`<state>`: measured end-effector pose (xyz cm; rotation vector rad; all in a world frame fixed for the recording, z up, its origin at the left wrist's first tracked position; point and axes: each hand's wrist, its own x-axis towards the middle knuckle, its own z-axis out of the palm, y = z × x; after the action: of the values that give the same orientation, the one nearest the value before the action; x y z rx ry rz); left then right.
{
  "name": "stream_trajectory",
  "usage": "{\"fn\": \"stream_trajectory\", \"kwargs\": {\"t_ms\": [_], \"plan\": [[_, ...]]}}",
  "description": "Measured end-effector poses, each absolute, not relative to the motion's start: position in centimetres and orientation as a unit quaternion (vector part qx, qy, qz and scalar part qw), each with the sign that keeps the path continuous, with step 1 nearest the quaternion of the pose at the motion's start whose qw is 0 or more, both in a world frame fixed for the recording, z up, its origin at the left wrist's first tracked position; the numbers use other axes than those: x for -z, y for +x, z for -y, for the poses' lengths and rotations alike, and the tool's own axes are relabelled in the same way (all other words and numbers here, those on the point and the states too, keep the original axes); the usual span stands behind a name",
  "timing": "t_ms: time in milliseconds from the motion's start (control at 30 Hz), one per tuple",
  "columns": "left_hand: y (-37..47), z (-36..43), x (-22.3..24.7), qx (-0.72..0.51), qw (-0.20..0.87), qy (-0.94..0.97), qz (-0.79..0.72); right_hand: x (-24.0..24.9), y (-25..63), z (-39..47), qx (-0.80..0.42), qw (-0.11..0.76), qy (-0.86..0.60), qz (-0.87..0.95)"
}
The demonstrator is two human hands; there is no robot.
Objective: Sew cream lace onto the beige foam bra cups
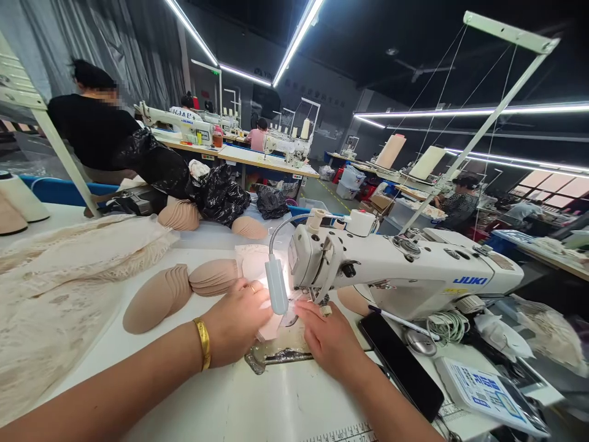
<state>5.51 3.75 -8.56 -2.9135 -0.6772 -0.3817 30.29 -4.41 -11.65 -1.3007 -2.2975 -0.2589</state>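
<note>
Head view: a white table point(193, 399) is spreading beneath the sewing machine point(396, 264). Lace cloth point(64, 276) is lying well to the machine's left. Left of the machine's needle end, the left hand point(232, 325) is resting palm down on pale pink cloth; glare and the lamp are hiding its fingertips, so whether it is pinching, I cannot tell. Just in front of the needle end, the right hand point(334, 344) is reaching inward with fingers extended, unclenched; whether it is gripping an edge, I cannot tell. A black phone point(400, 368) is lying in front of the machine, and beige pads point(154, 301) are fanning out to its left. Beside the needle end, the small lamp point(277, 288) is shining down, and the pale pink cloth point(269, 330) is lying just below it. Working well here probably means both hands are keeping the cloth flat, guiding lightly rather than tugging, while the fingertips are keeping clear of the needle end and the lamp is lighting the edge.
</note>
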Motion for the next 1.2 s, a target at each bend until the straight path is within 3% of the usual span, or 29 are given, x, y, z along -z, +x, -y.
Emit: {"fn": "stream_trajectory", "kwargs": {"t_ms": [267, 900, 1200], "plan": [[6.0, -3.1, 10.5, 0.230, 0.033, -0.967, 0.106, 11.6, 29.7, 4.7, 0.037, 0.250, -0.464, 0.849], [6.8, -2.9, 9.6, 0.208, 0.051, -0.964, 0.158, 12.1, 30.2, 4.3, 0.033, 0.191, -0.525, 0.829], [6.8, -2.9, 9.7, 0.196, 0.071, -0.964, 0.165, 10.8, 30.3, 4.6, 0.092, 0.349, -0.466, 0.808]]}}
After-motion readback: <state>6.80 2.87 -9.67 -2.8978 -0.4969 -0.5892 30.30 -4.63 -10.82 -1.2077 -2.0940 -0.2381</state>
